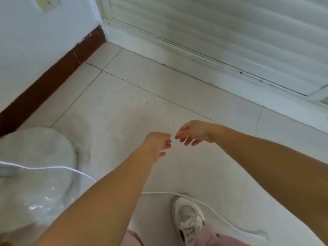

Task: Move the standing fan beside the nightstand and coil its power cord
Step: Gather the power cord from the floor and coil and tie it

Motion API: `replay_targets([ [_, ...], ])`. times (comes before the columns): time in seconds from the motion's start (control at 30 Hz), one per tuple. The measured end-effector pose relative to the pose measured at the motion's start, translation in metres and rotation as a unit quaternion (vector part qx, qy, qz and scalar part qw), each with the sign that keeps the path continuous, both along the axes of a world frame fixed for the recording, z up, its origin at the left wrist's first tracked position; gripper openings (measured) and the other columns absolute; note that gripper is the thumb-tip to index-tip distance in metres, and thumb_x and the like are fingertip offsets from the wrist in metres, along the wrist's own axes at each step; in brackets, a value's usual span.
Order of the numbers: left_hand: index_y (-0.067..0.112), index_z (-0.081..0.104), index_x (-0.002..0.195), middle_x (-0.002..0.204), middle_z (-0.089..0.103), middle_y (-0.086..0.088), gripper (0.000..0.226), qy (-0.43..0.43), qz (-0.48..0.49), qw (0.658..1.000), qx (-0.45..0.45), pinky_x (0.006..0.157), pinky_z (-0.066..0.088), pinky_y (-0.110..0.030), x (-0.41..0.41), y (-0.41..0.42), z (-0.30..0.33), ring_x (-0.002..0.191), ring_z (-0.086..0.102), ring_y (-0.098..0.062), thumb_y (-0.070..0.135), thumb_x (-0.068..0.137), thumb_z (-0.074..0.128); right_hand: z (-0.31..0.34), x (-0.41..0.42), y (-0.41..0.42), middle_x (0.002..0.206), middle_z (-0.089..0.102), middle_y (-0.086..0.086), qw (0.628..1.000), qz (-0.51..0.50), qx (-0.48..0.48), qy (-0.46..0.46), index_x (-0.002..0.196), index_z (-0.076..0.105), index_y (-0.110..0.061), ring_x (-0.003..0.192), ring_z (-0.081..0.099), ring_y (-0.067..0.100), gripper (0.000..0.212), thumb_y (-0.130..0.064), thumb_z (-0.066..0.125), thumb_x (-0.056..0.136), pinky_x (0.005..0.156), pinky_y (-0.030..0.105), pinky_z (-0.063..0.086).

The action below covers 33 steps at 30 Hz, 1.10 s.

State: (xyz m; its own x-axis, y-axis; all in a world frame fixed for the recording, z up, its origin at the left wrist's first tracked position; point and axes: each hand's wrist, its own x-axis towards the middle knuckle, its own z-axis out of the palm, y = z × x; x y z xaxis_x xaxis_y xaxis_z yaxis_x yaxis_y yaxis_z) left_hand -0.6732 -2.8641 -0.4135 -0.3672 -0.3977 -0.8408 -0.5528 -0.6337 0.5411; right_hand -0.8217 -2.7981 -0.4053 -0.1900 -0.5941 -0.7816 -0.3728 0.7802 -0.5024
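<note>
Left hand [158, 144] and right hand [193, 133], fingertips nearly meeting, loosely curled, apparently holding nothing. Power cord [209, 205] on floor [142, 89] below, toward the feet, nearer right hand. Fan base [35, 148] at left.

Open tiled floor [142, 96] lies ahead of both hands. The fan base [35, 150] blocks the left; a white cord [209, 208] crosses near the shoe [188, 215].
</note>
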Motion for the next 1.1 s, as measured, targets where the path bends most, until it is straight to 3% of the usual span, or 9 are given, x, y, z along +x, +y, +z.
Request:
replay_targets([
  [0.17,0.010,0.067,0.101,0.095,0.064,-0.004,0.017,-0.006,-0.245,0.969,-0.028,0.066,0.042,-0.024,-0.032,0.066,-0.052,0.087,0.059,-0.015,0.009,0.086,0.060,-0.064,-0.022,0.093,0.077,0.063,-0.011,0.990,0.067,0.122,-0.010,0.086,0.070,-0.029,0.071,0.054,0.008,0.011,-0.020,0.066,0.080,0.062,0.020,0.043],
  [0.37,0.006,0.067,0.106,0.095,0.062,-0.008,0.024,-0.016,-0.380,0.925,-0.018,0.065,0.042,-0.022,-0.054,0.116,-0.094,0.089,0.056,-0.017,0.000,0.085,0.057,-0.112,-0.009,0.139,0.092,0.059,-0.002,0.956,0.193,0.217,-0.048,0.113,0.066,-0.022,0.076,0.052,0.010,0.033,-0.020,0.067,0.081,0.072,0.024,0.045],
  [0.47,0.007,0.070,0.088,0.080,0.060,-0.007,0.023,-0.040,-0.431,0.901,-0.025,0.061,0.040,-0.022,-0.055,0.124,-0.112,0.076,0.055,-0.017,-0.008,0.083,0.053,-0.133,0.005,0.145,0.089,0.059,0.002,0.954,0.191,0.224,-0.062,0.112,0.066,-0.014,0.069,0.053,0.012,0.035,-0.021,0.070,0.078,0.070,0.026,0.045],
  [0.57,0.017,0.057,0.063,0.065,0.054,-0.003,0.035,-0.062,-0.452,0.889,-0.024,0.056,0.042,-0.023,-0.047,0.129,-0.129,0.064,0.052,-0.016,-0.012,0.081,0.051,-0.148,0.020,0.153,0.076,0.060,0.003,0.952,0.184,0.233,-0.075,0.106,0.068,-0.008,0.060,0.052,0.014,0.032,-0.020,0.070,0.076,0.058,0.023,0.042],
  [0.63,0.017,0.055,0.061,0.065,0.055,-0.004,0.036,-0.060,-0.457,0.887,-0.018,0.056,0.044,-0.024,-0.042,0.134,-0.134,0.063,0.054,-0.018,-0.013,0.080,0.050,-0.156,0.027,0.158,0.053,0.058,-0.003,0.950,0.187,0.241,-0.064,0.082,0.070,-0.009,0.052,0.049,0.012,0.011,-0.016,0.066,0.074,0.050,0.021,0.040],
  [0.7,0.016,0.053,0.062,0.065,0.055,-0.005,0.034,-0.050,-0.465,0.884,-0.010,0.059,0.047,-0.024,-0.037,0.138,-0.137,0.064,0.055,-0.020,-0.013,0.080,0.051,-0.160,0.032,0.160,0.040,0.052,-0.007,0.944,0.203,0.253,-0.053,0.057,0.059,-0.016,0.047,0.046,0.012,0.017,-0.016,0.063,0.073,0.046,0.019,0.038],
  [0.8,0.016,0.052,0.069,0.067,0.056,-0.003,0.027,-0.021,-0.468,0.883,0.019,0.053,0.048,-0.016,-0.033,0.139,-0.137,0.059,0.054,-0.012,-0.007,0.082,0.056,-0.155,0.028,0.160,0.065,0.056,-0.003,0.926,0.212,0.294,-0.104,0.076,0.064,-0.014,0.056,0.049,0.011,0.006,-0.017,0.062,0.080,0.051,0.021,0.040],
  [0.97,0.011,0.064,0.093,0.069,0.060,0.002,0.021,0.019,-0.495,0.868,0.030,0.054,0.046,-0.014,-0.035,0.135,-0.134,0.059,0.057,-0.004,0.002,0.075,0.072,-0.143,0.015,0.161,0.081,0.055,-0.003,0.902,0.225,0.326,-0.173,0.111,0.064,-0.015,0.071,0.050,0.008,0.029,-0.006,0.061,0.084,0.063,0.020,0.045],
  [1.1,0.004,0.062,0.095,0.072,0.061,-0.004,0.022,0.052,-0.396,0.917,-0.004,0.056,0.052,-0.016,-0.044,0.126,-0.133,0.057,0.061,-0.007,-0.003,0.075,0.071,-0.138,-0.001,0.153,0.069,0.056,-0.001,0.963,0.078,0.229,-0.117,0.108,0.064,-0.001,0.063,0.052,0.008,0.027,-0.011,0.066,0.083,0.059,0.018,0.045],
])
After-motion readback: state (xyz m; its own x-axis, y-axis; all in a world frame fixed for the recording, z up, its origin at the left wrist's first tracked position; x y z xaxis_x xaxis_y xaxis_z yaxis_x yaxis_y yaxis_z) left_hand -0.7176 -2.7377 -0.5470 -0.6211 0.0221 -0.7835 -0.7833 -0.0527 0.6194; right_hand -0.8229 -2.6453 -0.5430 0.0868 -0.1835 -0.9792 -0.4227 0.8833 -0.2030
